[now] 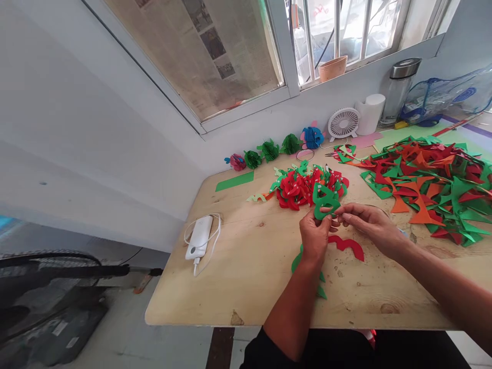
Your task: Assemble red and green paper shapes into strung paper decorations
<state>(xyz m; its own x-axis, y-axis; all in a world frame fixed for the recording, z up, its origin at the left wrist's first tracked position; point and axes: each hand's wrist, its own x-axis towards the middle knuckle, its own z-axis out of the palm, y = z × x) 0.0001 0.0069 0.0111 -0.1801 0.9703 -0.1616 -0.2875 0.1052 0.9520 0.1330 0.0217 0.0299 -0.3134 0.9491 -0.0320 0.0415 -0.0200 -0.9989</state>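
Observation:
My left hand (315,233) is closed on a green curled paper cutout (325,199), which stands up from the fingers. The fingertips of my right hand (365,221) are pinched together at the cutout's right edge. Whether they grip the paper itself or something small on it is too fine to make out. Just below the hands a wavy red paper strip (348,247) lies on the table. A green paper piece (296,260) is partly hidden under my left forearm. Behind the hands sits a heap of red paper flowers (294,188) with green leaves.
Red, orange and green paper scraps (434,179) pile up on the right. A white power bank (200,237) with its cable lies at left. Green paper balls (268,149), a blue one (313,137), a small fan (343,123) and a glass bottle (400,92) line the wall.

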